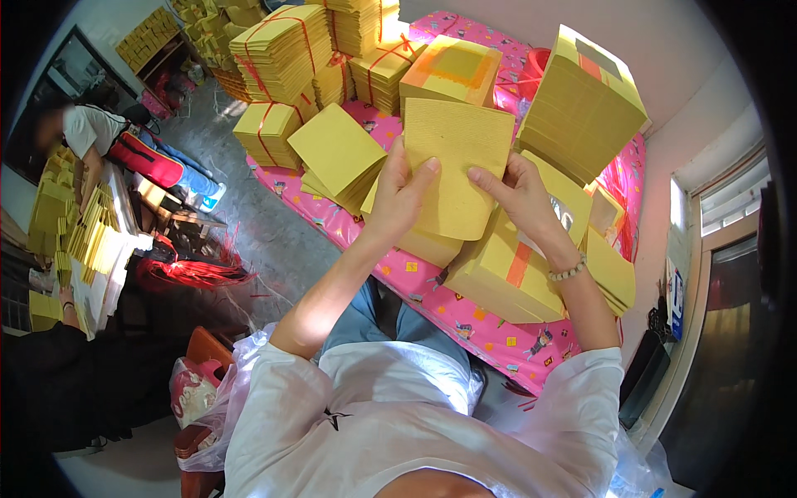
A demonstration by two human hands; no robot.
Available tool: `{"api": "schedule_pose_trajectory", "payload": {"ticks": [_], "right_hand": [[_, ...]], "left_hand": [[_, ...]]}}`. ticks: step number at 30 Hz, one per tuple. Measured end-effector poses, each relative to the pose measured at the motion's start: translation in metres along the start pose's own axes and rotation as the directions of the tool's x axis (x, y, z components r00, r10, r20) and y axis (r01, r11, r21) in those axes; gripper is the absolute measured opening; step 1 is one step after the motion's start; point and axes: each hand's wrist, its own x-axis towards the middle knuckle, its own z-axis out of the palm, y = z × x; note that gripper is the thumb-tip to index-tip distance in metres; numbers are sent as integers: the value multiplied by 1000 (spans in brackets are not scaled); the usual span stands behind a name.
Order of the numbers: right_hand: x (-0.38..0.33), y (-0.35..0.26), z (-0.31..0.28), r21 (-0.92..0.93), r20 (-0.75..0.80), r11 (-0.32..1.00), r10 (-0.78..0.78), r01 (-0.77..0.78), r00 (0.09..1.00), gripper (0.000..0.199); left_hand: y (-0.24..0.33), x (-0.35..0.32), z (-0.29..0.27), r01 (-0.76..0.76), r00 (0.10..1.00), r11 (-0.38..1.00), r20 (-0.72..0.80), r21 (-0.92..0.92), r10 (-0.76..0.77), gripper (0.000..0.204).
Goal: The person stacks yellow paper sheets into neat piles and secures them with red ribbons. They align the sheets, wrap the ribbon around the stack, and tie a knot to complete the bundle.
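Between my two hands, raised above the table, is a yellow sheet of paper [459, 158], or a thin stack of such sheets; its thickness does not show. My left hand [404, 192] is closed on its left edge with the thumb on the face. On the right edge, my right hand [519, 192] grips in the same way, thumb pressed to the front. Beneath it lie yellow paper stacks [515, 270], partly hidden by my hands. A loose pile of yellow sheets [339, 149] rests to the left of my left hand.
A pink patterned cloth [398, 270] covers the table. Yellow bundles tied with red string [278, 54] stand at the back left. A tall paper block [581, 108] leans at the right, near a red container [534, 70]. Another person [124, 141] bends over a table at the left.
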Motion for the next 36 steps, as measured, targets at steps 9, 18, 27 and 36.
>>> {"api": "schedule_pose_trajectory", "payload": {"ticks": [9,18,27,36], "right_hand": [[3,9,-1,-166,-30,984,66,-70,997,29],[2,3,-3,-57,-146,997,35,-44,989,27],[3,-12,-2,-8,-205,998,59,-62,977,30],[-2,-7,5,-251,63,956,173,-152,983,35]], "left_hand": [[9,-3,-8,135,989,991,-52,-20,-136,35],[6,-18,-7,196,980,978,-19,-68,-198,47],[19,-30,-7,281,960,956,4,-82,-282,46],[29,-26,-21,237,968,967,-62,-90,-243,39]]}}
